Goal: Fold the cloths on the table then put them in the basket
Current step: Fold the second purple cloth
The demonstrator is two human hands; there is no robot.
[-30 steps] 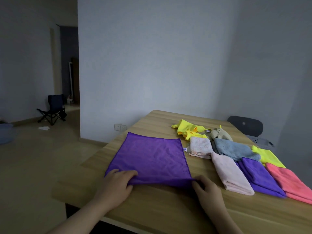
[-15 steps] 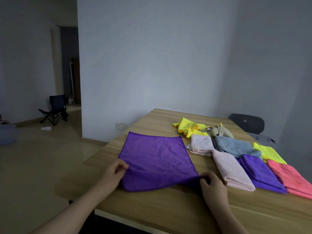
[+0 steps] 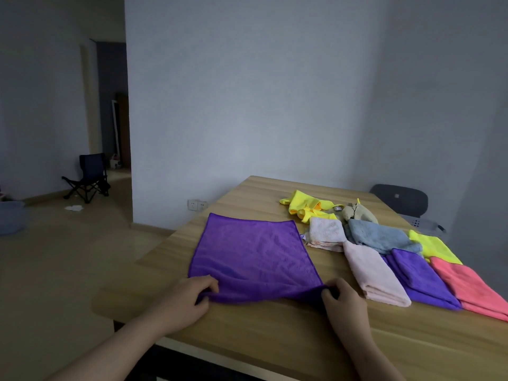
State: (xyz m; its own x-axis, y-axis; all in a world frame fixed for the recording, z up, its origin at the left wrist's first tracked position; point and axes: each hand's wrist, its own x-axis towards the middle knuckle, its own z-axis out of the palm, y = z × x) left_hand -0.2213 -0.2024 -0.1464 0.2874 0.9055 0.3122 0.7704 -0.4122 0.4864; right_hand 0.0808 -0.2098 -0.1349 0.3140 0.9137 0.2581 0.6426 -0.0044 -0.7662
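A purple cloth lies spread flat on the wooden table. My left hand pinches its near left corner, and my right hand pinches its near right corner; the near edge is lifted and rumpled between them. To the right lie folded cloths: a pale pink one, a second purple one, a coral one, a lime one, a blue one and a small pink one. A crumpled yellow cloth and a beige one lie behind them.
A grey basket shows past the table's right edge, in front of a dark chair. On the floor at the left stand a folding chair and a blue basin. A wall stands behind the table.
Both hands kept hold of the purple cloth's near corners and lifted its near edge slightly. The view shifted a little.
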